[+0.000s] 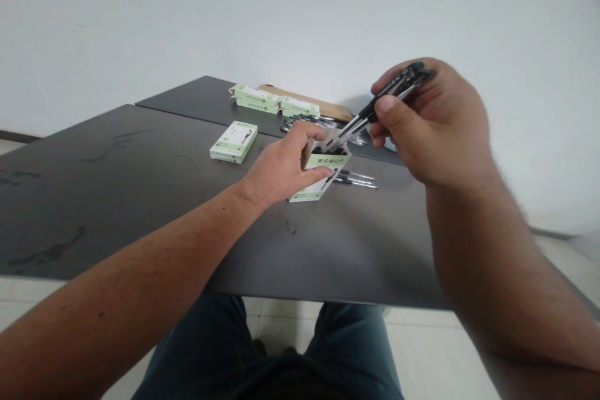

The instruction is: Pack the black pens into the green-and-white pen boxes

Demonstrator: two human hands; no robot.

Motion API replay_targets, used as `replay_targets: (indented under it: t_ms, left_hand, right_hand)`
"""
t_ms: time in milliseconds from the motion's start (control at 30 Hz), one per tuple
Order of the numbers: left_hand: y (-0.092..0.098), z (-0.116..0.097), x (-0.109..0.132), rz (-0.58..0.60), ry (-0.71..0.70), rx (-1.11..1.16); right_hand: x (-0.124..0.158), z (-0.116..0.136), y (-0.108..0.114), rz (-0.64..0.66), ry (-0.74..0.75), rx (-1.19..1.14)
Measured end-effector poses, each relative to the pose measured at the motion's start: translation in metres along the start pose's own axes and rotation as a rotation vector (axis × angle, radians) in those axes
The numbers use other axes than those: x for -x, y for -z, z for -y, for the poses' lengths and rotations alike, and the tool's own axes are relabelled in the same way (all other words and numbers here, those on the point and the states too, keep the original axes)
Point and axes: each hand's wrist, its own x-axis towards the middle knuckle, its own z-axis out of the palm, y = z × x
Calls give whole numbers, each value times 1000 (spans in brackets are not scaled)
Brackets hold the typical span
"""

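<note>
My left hand (285,165) grips a small green-and-white pen box (323,178), thumb on its front and fingers behind. The box stands tilted on the dark table, its top open, with dark pen ends showing inside. Above and to the right, my right hand (431,119) pinches a few black-and-clear pens (375,106) between thumb and fingers. Their lower ends slant down into the box's mouth. Just right of the box, several loose pens (359,180) lie on the table, partly hidden behind it.
A shut pen box (234,140) lies flat to the left. Further back are stacked green-and-white boxes (255,99), another box pile (300,106), a heap of pens (304,120) and brown cardboard (323,105). The dark table (140,181) reaches back towards a white wall.
</note>
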Motion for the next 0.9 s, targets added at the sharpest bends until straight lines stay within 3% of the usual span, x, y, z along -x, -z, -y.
replay_targets:
  t_ms: [233, 467, 633, 900]
  left_hand:
    - [1, -1, 0, 27, 22, -35]
    - [2, 1, -1, 29, 17, -26]
    - [1, 1, -1, 38, 12, -17]
    - [1, 2, -1, 23, -7, -8]
  right_hand:
    - [-7, -7, 6, 14, 59, -109]
    - [-3, -14, -2, 139, -11, 59]
    - [-4, -20, -1, 139, -47, 151]
    - [-3, -9, -6, 173, 53, 302]
